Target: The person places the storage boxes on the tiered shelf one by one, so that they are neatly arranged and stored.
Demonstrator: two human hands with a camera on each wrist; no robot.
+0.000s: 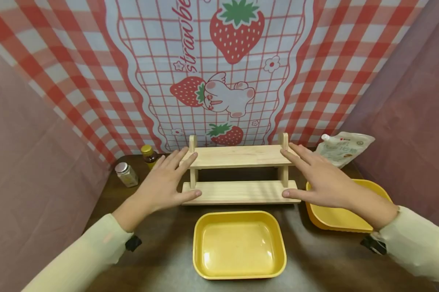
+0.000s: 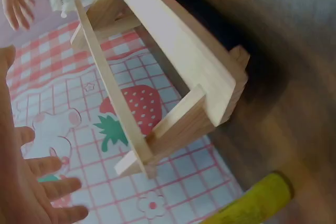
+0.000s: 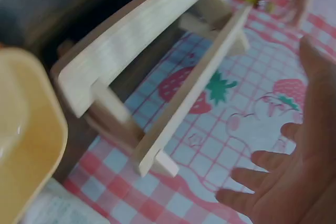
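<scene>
Wooden shelf stands near the bench's back edge, left hand and right hand by its ends, fingers spread, holding nothing, maybe touching, so a bump could tip it.

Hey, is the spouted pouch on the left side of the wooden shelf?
No, in the head view the spouted pouch is right of the wooden shelf, beyond the right hand.

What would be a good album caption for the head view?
Left hand and right hand outstretched near either end of a two-tier wooden shelf, a yellow tray in front.
</scene>
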